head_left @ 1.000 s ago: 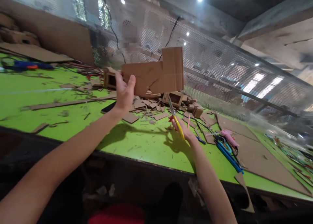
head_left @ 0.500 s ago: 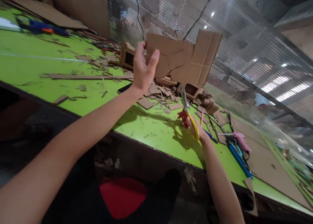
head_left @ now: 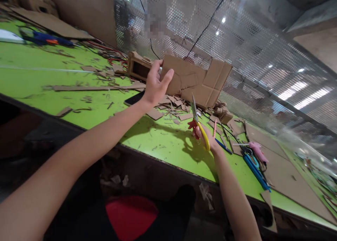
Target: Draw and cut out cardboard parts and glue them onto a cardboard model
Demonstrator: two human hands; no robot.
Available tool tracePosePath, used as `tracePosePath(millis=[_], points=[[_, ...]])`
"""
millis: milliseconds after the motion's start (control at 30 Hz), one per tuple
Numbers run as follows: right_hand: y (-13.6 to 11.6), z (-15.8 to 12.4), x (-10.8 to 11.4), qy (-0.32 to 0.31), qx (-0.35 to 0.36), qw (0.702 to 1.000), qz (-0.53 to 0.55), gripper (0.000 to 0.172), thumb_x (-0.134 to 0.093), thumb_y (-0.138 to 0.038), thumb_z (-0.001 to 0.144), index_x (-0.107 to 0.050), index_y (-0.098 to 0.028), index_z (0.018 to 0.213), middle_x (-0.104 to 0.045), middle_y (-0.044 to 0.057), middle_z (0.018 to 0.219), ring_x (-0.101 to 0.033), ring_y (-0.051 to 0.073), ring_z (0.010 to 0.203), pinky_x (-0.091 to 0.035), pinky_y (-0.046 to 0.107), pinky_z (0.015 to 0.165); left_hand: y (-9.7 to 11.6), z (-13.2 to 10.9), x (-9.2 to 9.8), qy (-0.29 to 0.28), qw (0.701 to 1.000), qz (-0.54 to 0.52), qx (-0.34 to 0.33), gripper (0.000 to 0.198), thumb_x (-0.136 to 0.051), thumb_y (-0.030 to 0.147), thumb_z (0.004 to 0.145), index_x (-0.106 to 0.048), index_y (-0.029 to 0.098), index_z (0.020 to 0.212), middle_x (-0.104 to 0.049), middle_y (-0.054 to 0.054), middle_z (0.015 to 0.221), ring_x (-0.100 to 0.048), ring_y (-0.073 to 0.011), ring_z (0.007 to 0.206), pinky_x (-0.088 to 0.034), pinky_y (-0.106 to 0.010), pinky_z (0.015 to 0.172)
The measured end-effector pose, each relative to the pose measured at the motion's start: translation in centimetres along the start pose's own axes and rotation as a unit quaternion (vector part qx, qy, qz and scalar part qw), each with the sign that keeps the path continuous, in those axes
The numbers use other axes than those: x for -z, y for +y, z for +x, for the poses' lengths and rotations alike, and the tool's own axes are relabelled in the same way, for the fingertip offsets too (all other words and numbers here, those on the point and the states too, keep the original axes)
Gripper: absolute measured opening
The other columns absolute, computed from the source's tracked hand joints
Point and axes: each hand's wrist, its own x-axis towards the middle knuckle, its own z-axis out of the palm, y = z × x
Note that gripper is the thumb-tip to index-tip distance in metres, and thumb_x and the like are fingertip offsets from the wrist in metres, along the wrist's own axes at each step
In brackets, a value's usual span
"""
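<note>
My left hand (head_left: 157,82) grips the left end of a brown cardboard piece (head_left: 200,80), thumb in front and fingers behind. Curved lines are marked on its face, a cut runs in from its lower edge, and a notch opens at its top right. Below it, my right hand (head_left: 204,134) is closed on the handles of scissors (head_left: 195,112), one yellow and the other red. The blades point up toward the cardboard's lower edge; whether they touch it I cannot tell.
Cardboard scraps (head_left: 176,102) litter the green table (head_left: 147,142). A dark phone (head_left: 134,98) lies by my left wrist. At right are a pink glue gun (head_left: 258,151), a blue cutter (head_left: 256,172) and a large cardboard sheet (head_left: 295,185). A blue glue gun (head_left: 50,38) lies far left.
My left hand has lowered the cardboard toward the table and tilted it slightly. The scissors in my right hand have shifted a little left, their blades now showing in front of the cardboard's lower edge.
</note>
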Motion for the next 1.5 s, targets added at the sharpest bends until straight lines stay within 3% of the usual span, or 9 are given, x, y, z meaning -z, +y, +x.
tracePosePath(millis=[200, 400, 600, 767, 1200, 1500], points=[[0.5, 0.0, 0.1, -0.036, 0.024, 0.999, 0.015, 0.063, -0.042, -0.072, 0.083, -0.062, -0.017, 0.107, -0.061, 0.006, 0.089, -0.052, 0.013, 0.064, -0.044, 0.026, 0.054, -1.8, 0.6, 0.4, -0.045, 0.994, 0.030, -0.096, 0.034, -0.067, 0.053, 0.079, -0.061, 0.024, 0.096, -0.066, -0.002, 0.097, -0.063, -0.0205, 0.104, -0.050, -0.030, 0.087], [1.0, 0.1, -0.3, -0.037, 0.020, 0.998, 0.044, 0.065, -0.039, -0.078, 0.081, -0.058, -0.017, 0.096, -0.049, -0.002, 0.069, -0.044, 0.009, 0.049, -0.039, 0.024, 0.045, -3.8, 1.8, 1.1, -0.083, 0.975, 0.081, -0.188, 0.038, -0.058, 0.058, 0.084, -0.057, 0.026, 0.104, -0.067, -0.002, 0.096, -0.065, -0.0188, 0.094, -0.054, -0.031, 0.079], [-0.6, -0.3, -0.4, -0.017, -0.014, 0.999, 0.024, 0.062, -0.037, -0.081, 0.079, -0.046, -0.020, 0.071, -0.045, -0.004, 0.054, -0.044, 0.009, 0.042, -0.038, 0.024, 0.042, -3.7, 1.6, 1.1, -0.093, 0.971, 0.095, -0.200, 0.038, -0.055, 0.058, 0.087, -0.056, 0.025, 0.107, -0.067, -0.002, 0.098, -0.066, -0.0186, 0.095, -0.055, -0.031, 0.077], [-1.8, -0.8, -0.6, 0.006, -0.013, 1.000, 0.001, 0.062, -0.036, -0.079, 0.081, -0.043, -0.021, 0.063, -0.044, -0.004, 0.046, -0.042, 0.009, 0.038, -0.035, 0.024, 0.041, -3.7, 1.7, 1.1, -0.089, 0.972, 0.084, -0.201, 0.039, -0.055, 0.059, 0.086, -0.056, 0.026, 0.105, -0.069, -0.001, 0.098, -0.067, -0.0179, 0.091, -0.056, -0.031, 0.075], [-0.4, -0.5, -0.9, -0.005, 0.001, 1.000, 0.021, 0.062, -0.037, -0.077, 0.082, -0.056, -0.018, 0.086, -0.047, -0.004, 0.059, -0.045, 0.010, 0.043, -0.040, 0.025, 0.043, -3.5, 1.1, 0.9, -0.084, 0.973, 0.092, -0.196, 0.037, -0.058, 0.057, 0.086, -0.058, 0.025, 0.106, -0.068, -0.001, 0.097, -0.067, -0.0158, 0.087, -0.055, -0.026, 0.073], [-1.2, -0.6, -0.7, 0.008, 0.008, 0.999, -0.041, 0.062, -0.030, -0.078, 0.084, -0.050, -0.020, 0.074, -0.047, -0.003, 0.051, -0.044, 0.011, 0.043, -0.038, 0.026, 0.046, -3.1, 0.6, 0.8, -0.089, 0.969, 0.110, -0.204, 0.041, -0.056, 0.056, 0.087, -0.056, 0.020, 0.109, -0.068, -0.005, 0.100, -0.067, -0.0167, 0.090, -0.056, -0.028, 0.078]])
